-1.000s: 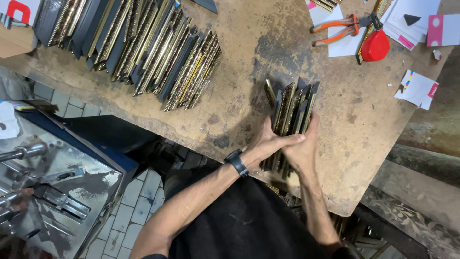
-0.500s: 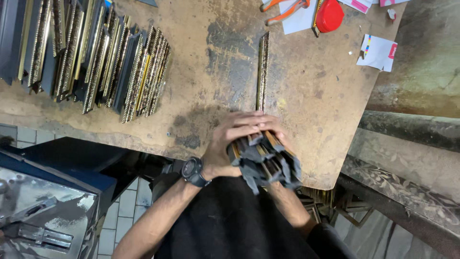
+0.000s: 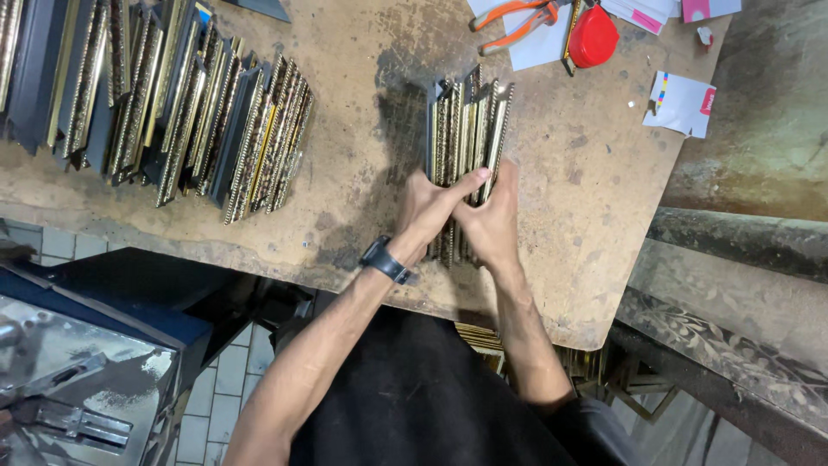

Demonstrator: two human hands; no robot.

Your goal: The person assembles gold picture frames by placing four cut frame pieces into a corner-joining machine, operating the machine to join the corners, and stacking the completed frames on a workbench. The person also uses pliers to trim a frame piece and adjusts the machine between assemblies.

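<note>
A bundle of short gold-and-dark moulding strips (image 3: 466, 121) lies flat on the worn wooden workbench (image 3: 362, 86), pointing away from me. My left hand (image 3: 431, 207), with a black watch on its wrist, wraps over the near end of the bundle, thumb stretched across the strips. My right hand (image 3: 493, 220) presses against the bundle's right side, touching the left hand. Both hands clasp the strips together. The near ends of the strips are hidden under my fingers.
A long row of similar moulding strips (image 3: 164, 103) lies at the bench's left. Orange pliers (image 3: 513, 22), a red round object (image 3: 593, 39) and paper cards (image 3: 681, 103) sit at the far right. A metal machine (image 3: 78, 380) stands at lower left. Framing pieces rest below the bench's right edge.
The bundle was lifted off the bench toward me, ends showing, half a second ago. Now it lies flat on the bench again, with both hands closed around its near end.
</note>
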